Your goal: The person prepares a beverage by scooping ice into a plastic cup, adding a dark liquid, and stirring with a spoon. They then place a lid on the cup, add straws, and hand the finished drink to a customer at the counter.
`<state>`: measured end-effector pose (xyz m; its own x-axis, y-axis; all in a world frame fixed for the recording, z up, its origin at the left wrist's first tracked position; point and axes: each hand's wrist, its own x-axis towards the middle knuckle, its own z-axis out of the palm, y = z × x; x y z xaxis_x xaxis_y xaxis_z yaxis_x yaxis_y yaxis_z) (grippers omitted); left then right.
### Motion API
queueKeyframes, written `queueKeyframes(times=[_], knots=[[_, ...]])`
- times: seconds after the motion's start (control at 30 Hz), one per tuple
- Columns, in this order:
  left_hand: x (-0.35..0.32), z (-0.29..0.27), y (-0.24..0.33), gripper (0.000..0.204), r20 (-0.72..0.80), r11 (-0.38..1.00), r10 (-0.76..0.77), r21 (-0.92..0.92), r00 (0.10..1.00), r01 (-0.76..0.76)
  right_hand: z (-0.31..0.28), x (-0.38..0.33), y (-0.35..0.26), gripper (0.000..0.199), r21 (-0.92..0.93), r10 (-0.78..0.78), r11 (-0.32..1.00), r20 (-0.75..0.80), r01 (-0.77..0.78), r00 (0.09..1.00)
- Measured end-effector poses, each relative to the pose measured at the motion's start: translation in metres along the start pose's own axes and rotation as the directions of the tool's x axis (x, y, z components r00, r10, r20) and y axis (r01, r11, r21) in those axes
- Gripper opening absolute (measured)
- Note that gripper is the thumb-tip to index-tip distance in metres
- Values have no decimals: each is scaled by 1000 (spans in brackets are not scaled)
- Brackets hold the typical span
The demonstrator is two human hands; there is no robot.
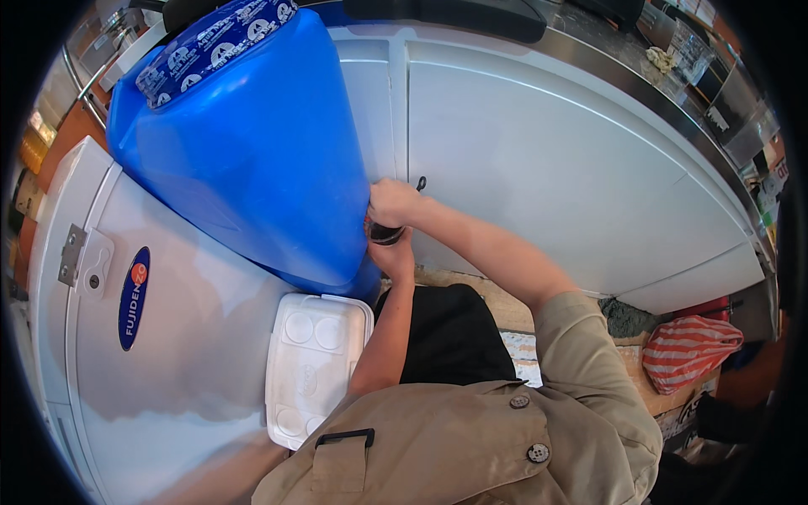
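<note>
A big blue plastic water container (252, 151) stands tilted in view at the upper left, with a printed blue-and-white band around its top end. At its right side, low down, my two hands meet. My left hand (396, 256) is closed around a small dark, round cup-like thing (386, 233), which the fingers partly hide. Just above it, my right hand (392, 202) is closed against the container's side. What its fingers grip is hidden.
A white chest freezer (194, 337) fills the left side. Beside it, near my left forearm, is a white cooler lid (313, 383). White cabinet doors (539, 151) run along the right under a counter. A red-and-white striped bag (686, 349) lies on the floor at right.
</note>
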<state>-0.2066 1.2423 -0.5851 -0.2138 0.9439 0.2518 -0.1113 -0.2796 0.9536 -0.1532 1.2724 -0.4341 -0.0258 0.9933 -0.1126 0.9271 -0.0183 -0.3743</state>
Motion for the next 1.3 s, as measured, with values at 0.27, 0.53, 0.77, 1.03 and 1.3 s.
queueKeyframes(times=[0.27,0.53,0.77,1.03,1.3], knots=[[-2,0,8,58,38,1000,31,2,999,-32,27,-8,19,26,-92,-312,950,-238,298,920],[2,-1,8,58,26,995,87,49,996,-89,23,-14,19,25,-425,-495,837,-316,346,809],[-2,5,6,60,11,989,-16,-149,1000,17,10,1,-9,26,-166,118,979,7,-116,993],[-5,-3,19,63,32,999,2,35,999,-3,3,2,-10,30,-70,121,991,93,-115,988],[0,-5,0,67,56,985,152,72,987,-156,21,16,-3,31,57,213,975,39,-215,976]])
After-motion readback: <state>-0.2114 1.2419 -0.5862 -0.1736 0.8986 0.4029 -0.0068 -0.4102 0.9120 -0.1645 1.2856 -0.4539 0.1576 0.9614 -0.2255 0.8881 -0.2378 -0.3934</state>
